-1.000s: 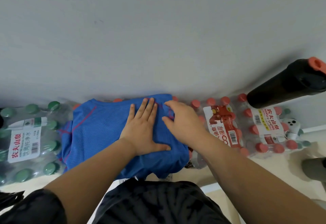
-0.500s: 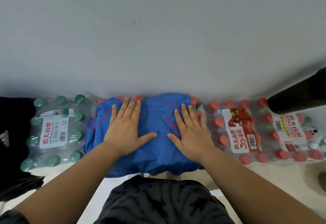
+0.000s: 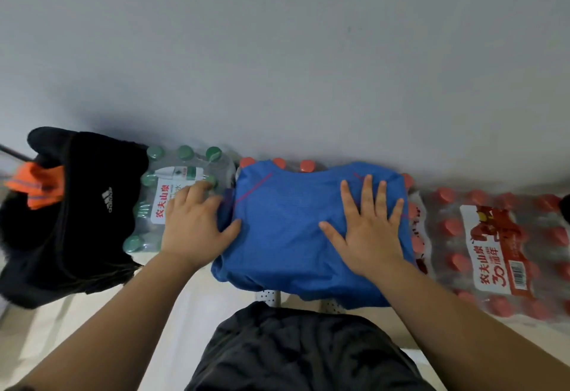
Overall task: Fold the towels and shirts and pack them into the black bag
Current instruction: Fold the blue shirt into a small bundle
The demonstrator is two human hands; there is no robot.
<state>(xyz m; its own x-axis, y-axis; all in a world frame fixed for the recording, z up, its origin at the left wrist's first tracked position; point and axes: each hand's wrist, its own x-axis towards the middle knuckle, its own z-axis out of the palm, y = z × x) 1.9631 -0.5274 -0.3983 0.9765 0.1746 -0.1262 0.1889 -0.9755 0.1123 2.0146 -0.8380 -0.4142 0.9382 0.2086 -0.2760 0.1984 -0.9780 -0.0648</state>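
Observation:
A folded blue shirt (image 3: 287, 224) with thin red seams lies on top of a pack of red-capped water bottles by the wall. My right hand (image 3: 367, 230) lies flat on its right half, fingers spread and straight. At the shirt's left edge my left hand (image 3: 197, 224) has its thumb on the cloth and its fingers curled over the fold, reaching onto the green-capped bottle pack. The black bag (image 3: 71, 215) with a white logo stands open at the far left, an orange cloth (image 3: 34, 187) at its mouth.
A pack of green-capped bottles (image 3: 172, 193) sits between the bag and the shirt. More red-capped bottle packs (image 3: 493, 252) stretch to the right. A plain grey wall (image 3: 277, 51) rises right behind everything. My dark shorts fill the bottom middle.
My left hand slid from the middle of the shirt to its left edge. The right hand moved right and stays flat. The view swung left, bringing the black bag into sight.

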